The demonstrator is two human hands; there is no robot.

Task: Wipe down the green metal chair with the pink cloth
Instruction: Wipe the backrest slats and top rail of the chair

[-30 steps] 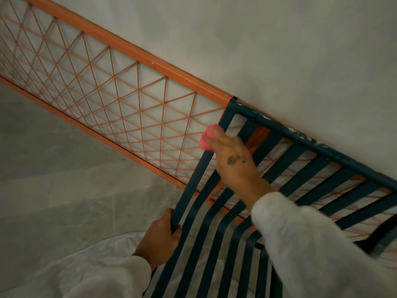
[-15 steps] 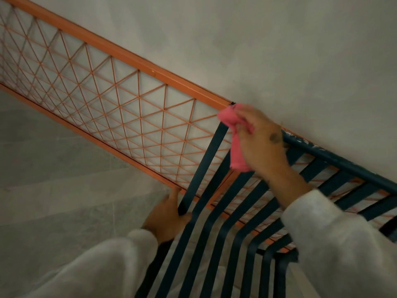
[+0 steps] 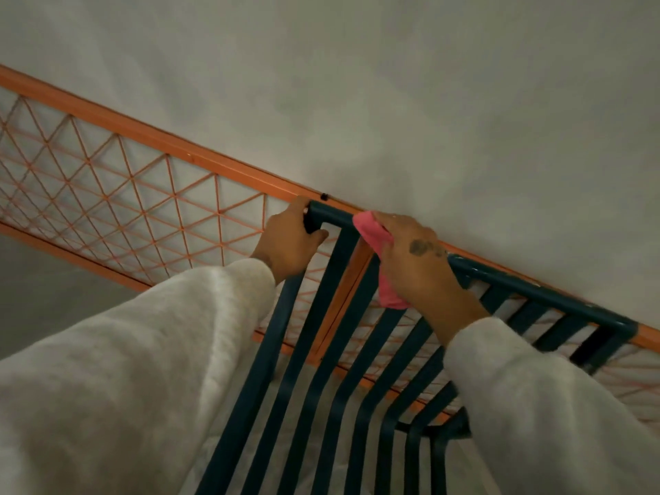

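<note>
The green metal chair (image 3: 321,351) is seen from above, its dark slatted back standing just in front of an orange lattice fence (image 3: 118,180) that runs along a pale wall (image 3: 393,83). The top rail of the chair's back is gripped at its left corner by the left hand (image 3: 289,241), whose fingers are curled closed around the tube. The pink cloth (image 3: 375,241) is pressed against the same top rail, a little to the right of that corner, by the right hand (image 3: 418,266), which is clamped over it; one end of the cloth is bunched on the rail and the other hangs down below the palm. Both forearms are covered by white fleecy sleeves (image 3: 143,369).
</note>
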